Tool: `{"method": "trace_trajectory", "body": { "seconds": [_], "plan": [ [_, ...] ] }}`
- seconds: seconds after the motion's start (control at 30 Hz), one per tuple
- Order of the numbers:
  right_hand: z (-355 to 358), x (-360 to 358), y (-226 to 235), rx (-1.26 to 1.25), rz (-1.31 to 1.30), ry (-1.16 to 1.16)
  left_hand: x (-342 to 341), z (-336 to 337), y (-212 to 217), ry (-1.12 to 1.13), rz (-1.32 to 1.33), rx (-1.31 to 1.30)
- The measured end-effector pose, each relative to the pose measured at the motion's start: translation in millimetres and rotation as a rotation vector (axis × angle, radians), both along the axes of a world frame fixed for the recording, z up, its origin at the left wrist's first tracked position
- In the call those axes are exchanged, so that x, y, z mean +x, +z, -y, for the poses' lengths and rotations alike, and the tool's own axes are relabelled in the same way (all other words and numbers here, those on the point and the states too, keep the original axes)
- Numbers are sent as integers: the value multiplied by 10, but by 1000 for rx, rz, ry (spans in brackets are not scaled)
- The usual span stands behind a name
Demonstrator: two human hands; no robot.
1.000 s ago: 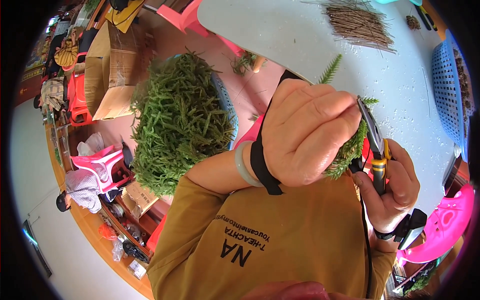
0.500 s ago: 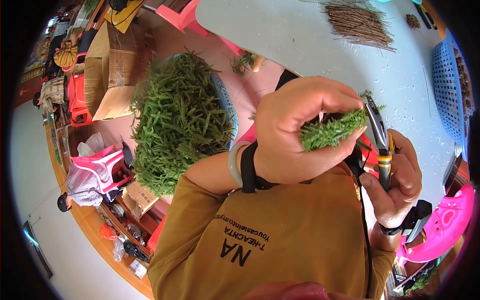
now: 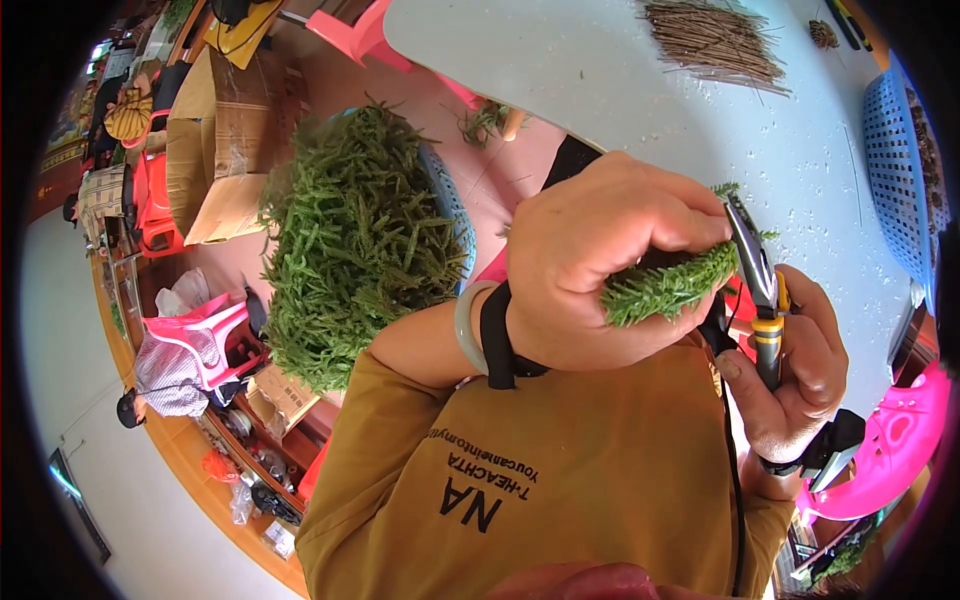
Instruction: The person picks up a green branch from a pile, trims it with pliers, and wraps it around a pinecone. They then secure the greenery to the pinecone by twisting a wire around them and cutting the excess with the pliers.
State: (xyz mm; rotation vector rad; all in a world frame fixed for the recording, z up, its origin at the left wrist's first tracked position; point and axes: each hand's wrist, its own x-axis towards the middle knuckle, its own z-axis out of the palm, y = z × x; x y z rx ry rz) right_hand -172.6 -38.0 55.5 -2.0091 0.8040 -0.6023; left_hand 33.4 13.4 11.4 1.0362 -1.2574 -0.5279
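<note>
My left hand point(image 3: 610, 260) is curled round a green artificial pine sprig point(image 3: 665, 288), whose needles stick out between thumb and fingers. In my right hand point(image 3: 795, 365) is a pair of pliers point(image 3: 763, 280) with grey metal jaws and yellow-and-black handles. The jaws point up and away, at the fingertips of my left hand, touching or very near the sprig's far end. What lies between the jaws is hidden. To the left, a large heap of similar green sprigs point(image 3: 360, 250) fills a blue basket point(image 3: 452, 205).
Brown thin sticks point(image 3: 715, 42) lie bundled on the pale table point(image 3: 600, 90), beside a pine cone point(image 3: 823, 35). A blue perforated basket point(image 3: 895, 170) holds brown cones at right. Pink stools point(image 3: 890, 450) and a cardboard box point(image 3: 240, 140) stand around. Other people sit at far left.
The sprig in my left hand has tilted slightly and sunk a little. The pliers have shifted very little and stay against its far end.
</note>
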Motion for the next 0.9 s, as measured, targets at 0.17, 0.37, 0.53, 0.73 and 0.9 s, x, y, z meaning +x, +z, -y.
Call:
{"method": "trace_trajectory", "body": {
  "seconds": [0.17, 0.37, 0.53, 0.73, 0.9],
  "plan": [
    [3, -15, -6, 48, 18, 0, 48, 9, -10, -80, 14, -19],
    [44, -33, 5, 105, 26, 23, 102, 30, -37, -239, -30, -39],
    [52, -36, -7, 77, 6, 23, 104, 31, -44, -285, -81, 2],
    [66, -11, -24, 72, -39, 26, 99, 17, -36, -266, -94, 70],
    [115, -5, -86, 104, 15, 56, 66, 13, 35, -227, -240, 211]
  ]
}}
